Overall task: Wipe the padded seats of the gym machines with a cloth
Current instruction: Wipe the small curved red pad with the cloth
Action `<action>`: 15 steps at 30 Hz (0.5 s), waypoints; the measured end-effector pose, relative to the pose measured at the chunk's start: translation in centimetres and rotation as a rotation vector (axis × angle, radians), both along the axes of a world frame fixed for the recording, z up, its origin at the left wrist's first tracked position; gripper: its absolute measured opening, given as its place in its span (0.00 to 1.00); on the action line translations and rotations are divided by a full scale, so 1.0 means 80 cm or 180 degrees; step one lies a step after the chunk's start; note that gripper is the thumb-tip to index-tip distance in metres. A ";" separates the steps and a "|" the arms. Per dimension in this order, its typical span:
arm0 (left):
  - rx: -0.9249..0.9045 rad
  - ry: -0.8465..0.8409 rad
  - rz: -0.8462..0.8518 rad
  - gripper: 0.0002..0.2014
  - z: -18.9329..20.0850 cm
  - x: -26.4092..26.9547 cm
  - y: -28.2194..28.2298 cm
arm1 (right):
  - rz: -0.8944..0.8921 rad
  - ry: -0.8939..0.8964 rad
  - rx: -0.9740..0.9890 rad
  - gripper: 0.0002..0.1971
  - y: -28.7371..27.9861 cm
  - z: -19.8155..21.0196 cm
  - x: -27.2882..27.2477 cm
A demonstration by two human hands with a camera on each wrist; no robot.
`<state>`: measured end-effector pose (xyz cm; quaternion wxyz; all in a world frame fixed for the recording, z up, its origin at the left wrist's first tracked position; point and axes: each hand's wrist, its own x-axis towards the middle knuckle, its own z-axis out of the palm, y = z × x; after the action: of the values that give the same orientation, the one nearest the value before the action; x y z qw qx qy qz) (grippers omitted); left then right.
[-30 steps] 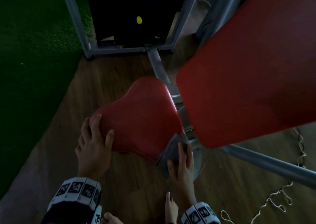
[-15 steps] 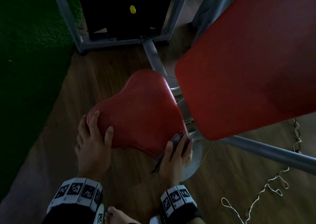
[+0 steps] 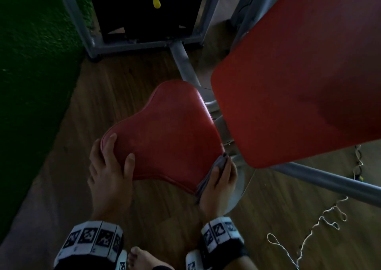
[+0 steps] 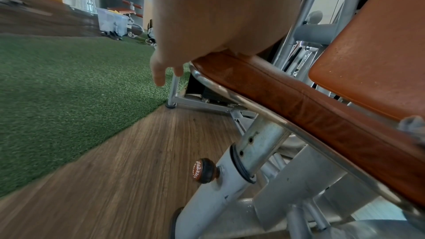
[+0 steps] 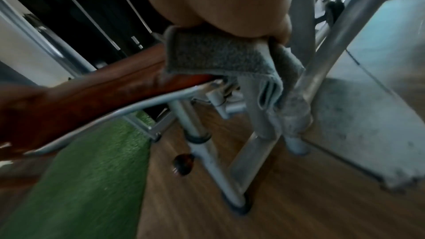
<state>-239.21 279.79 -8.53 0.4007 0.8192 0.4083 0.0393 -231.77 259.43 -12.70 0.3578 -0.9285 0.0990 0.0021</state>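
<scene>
A red padded seat [image 3: 171,133] on a grey steel post fills the middle of the head view. My left hand [image 3: 115,152] rests on its near left corner, index finger and thumb lying on top and the other fingers hanging off the edge [image 4: 161,72]. My right hand [image 3: 222,172] grips a folded grey cloth [image 3: 208,177] and presses it against the seat's right side edge. In the right wrist view the cloth [image 5: 214,55] drapes over the seat's rim [image 5: 92,94] under my palm. A large red back pad [image 3: 299,73] overhangs at the right.
Green turf [image 3: 31,84] lies to the left of the wooden floor. A black weight stack with a yellow pin [image 3: 156,2] stands behind. A grey frame tube [image 3: 329,181] runs right of the seat, a white cord [image 3: 321,214] beside it. A height knob [image 4: 203,170] sticks out of the post.
My right hand has slid the cloth from the seat's near right corner along the right edge toward the back pad. The left hand stays on the left corner.
</scene>
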 end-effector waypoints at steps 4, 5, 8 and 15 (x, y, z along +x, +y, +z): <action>0.0018 -0.0044 0.0014 0.29 -0.002 -0.001 0.002 | -0.0197 0.0191 0.0143 0.35 0.018 0.000 -0.025; 0.0009 -0.0074 0.0024 0.30 -0.003 0.000 0.002 | -0.0169 0.0233 0.0176 0.33 0.015 -0.001 -0.020; -0.0021 -0.0156 0.0061 0.30 -0.005 0.001 0.001 | 0.0028 0.0274 0.0263 0.28 -0.008 -0.001 0.006; 0.0026 -0.0171 0.0011 0.29 -0.008 -0.001 0.002 | -0.0261 0.0402 0.0208 0.31 0.015 0.002 -0.018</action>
<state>-239.26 279.95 -9.14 0.4081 0.8188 0.3986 0.0636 -233.24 260.66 -12.51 0.3808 -0.9095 0.1592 0.0492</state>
